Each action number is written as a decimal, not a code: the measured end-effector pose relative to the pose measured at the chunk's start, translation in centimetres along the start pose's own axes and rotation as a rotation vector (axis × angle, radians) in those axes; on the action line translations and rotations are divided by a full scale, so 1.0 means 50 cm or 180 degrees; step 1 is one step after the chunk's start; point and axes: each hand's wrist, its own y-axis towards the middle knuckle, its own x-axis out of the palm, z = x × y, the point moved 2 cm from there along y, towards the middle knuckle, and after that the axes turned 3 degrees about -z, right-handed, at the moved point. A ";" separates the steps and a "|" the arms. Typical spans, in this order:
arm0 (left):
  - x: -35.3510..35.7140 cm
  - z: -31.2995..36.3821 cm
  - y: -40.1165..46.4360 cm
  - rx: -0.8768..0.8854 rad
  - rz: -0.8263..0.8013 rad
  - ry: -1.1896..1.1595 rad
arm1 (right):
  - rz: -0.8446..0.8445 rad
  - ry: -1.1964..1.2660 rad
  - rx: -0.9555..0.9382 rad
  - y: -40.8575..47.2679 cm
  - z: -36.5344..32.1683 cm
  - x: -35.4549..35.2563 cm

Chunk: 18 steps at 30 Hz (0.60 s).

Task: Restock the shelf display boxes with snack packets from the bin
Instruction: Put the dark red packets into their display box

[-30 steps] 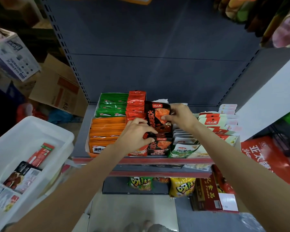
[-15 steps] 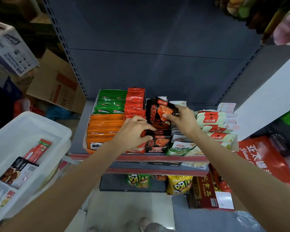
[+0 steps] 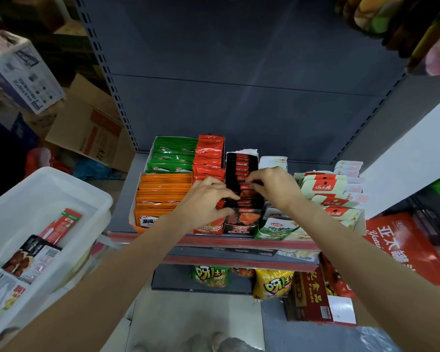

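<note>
While both hands work in the black box (image 3: 241,174) on the shelf (image 3: 214,238), the right hand (image 3: 274,189) pinches the top edge of a black packet (image 3: 247,187) between thumb and fingertips, seating it in the row. The left hand (image 3: 208,201) has its fingers curled against the front packets of that row, seemingly parting or bracing them; whether it truly grips one I cannot tell. The row stands upright between the red packets (image 3: 208,158) on its left and the pale ones (image 3: 274,224) on its right.

These packets look light, thin and floppy, with glossy film that will likely slide against its neighbours and buckle if pushed from the middle. The stiff sealed top strip seems the best hold, guiding the bottom edge down into the gap.

The bin (image 3: 61,189) sits well apart to the left, with a few packets (image 3: 31,255) lying in it.
</note>
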 end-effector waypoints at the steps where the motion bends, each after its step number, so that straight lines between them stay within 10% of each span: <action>1: 0.000 0.000 0.000 0.0001 0.0006 0.0007 | -0.0098 -0.0274 -0.0015 0.000 -0.004 0.003; 13: 0.007 0.005 0.000 0.0027 0.0169 0.0025 | -0.0295 -0.0882 -0.0100 0.006 -0.015 0.023; 18: -0.019 -0.014 -0.024 0.0010 0.0566 -0.0341 | 0.0076 0.0334 0.0022 0.013 -0.044 0.007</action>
